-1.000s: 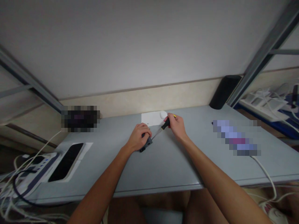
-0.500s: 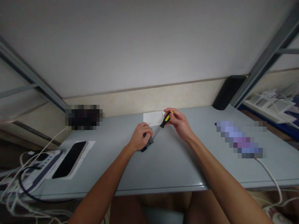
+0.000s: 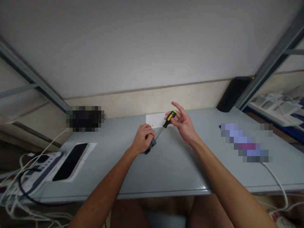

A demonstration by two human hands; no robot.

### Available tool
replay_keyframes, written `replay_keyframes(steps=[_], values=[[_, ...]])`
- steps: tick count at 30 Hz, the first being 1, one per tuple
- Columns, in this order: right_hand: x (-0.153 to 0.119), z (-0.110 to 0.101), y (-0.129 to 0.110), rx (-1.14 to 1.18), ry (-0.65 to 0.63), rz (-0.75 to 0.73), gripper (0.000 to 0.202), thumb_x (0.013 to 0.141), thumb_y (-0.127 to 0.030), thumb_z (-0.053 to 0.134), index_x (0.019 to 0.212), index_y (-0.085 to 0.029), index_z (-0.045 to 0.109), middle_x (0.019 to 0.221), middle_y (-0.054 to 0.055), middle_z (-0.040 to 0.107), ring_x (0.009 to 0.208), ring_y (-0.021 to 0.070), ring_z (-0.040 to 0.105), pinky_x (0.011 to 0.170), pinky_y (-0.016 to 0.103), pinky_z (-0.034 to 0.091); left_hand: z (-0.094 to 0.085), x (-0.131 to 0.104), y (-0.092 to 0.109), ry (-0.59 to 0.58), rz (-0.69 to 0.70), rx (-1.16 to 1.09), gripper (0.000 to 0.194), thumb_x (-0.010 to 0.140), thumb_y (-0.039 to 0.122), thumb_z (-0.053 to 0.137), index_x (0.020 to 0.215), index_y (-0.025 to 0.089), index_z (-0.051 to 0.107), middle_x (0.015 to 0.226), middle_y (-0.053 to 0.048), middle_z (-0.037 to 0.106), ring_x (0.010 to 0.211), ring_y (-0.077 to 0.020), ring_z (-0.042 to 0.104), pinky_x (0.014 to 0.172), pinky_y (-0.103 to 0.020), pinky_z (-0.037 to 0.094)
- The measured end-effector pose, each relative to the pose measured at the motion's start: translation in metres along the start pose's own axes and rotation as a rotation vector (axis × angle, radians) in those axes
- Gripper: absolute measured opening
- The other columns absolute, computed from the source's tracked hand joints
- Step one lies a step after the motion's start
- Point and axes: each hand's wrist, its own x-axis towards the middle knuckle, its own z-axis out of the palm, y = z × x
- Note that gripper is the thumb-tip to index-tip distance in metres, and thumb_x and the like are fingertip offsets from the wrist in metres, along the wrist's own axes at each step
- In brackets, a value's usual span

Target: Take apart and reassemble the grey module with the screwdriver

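In the head view, the left hand (image 3: 143, 139) is curled over a small dark grey device (image 3: 152, 146), pressing it on the grey desk (image 3: 171, 167), near the middle and in front of a white sheet (image 3: 154, 120). The right hand (image 3: 184, 126) lightly pinches the black-and-yellow screwdriver (image 3: 169, 119), index finger raised clear, its slanted shaft reaching the device's edge, though whether the tip is seated is too small to tell.

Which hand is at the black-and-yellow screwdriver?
The right hand, its thumb against the handle of the screwdriver, one finger stretched away; the left hand instead clasps a dark grey device.
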Motion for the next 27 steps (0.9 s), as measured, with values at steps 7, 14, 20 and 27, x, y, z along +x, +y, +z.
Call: replay_keyframes(steps=[7,14,20,27], values=[[-0.001,0.004,-0.003,0.022,0.045,-0.059,0.044,0.079,-0.043,0.094,0.115,-0.031,0.071,0.111,0.0,0.073,0.099,0.0177,0.07,0.092,0.034,0.058,0.004,-0.002,0.004,0.107,0.071,0.002,0.027,0.091,0.011,0.048,0.074,0.022,0.065,0.077,-0.003,0.073,0.096,-0.025,0.063,0.096,-0.047,0.042],[-0.005,0.011,-0.016,0.053,-0.052,-0.036,0.051,0.088,-0.049,0.087,0.132,-0.034,0.066,0.121,0.005,0.075,0.105,0.0226,0.074,0.097,0.043,0.06,0.005,-0.003,0.01,0.178,0.118,0.059,0.026,0.091,0.01,0.047,0.074,0.022,0.063,0.076,-0.003,0.072,0.094,-0.025,0.061,0.094,-0.047,0.041],[-0.004,0.011,-0.013,-0.048,0.019,-0.117,0.044,0.077,-0.04,0.097,0.112,-0.032,0.072,0.105,0.0,0.068,0.092,0.0178,0.066,0.081,0.033,0.061,0.006,-0.003,0.007,0.187,0.131,0.041,0.026,0.093,0.01,0.047,0.074,0.022,0.062,0.076,-0.004,0.071,0.094,-0.0254,0.061,0.094,-0.047,0.044],[-0.007,0.013,-0.014,-0.004,-0.07,-0.04,0.049,0.093,-0.044,0.083,0.137,-0.038,0.063,0.125,0.004,0.072,0.106,0.0224,0.074,0.1,0.046,0.062,0.007,-0.004,0.004,0.196,0.134,0.03,0.028,0.094,0.01,0.046,0.075,0.022,0.063,0.077,-0.005,0.071,0.096,-0.0266,0.059,0.093,-0.048,0.046]])
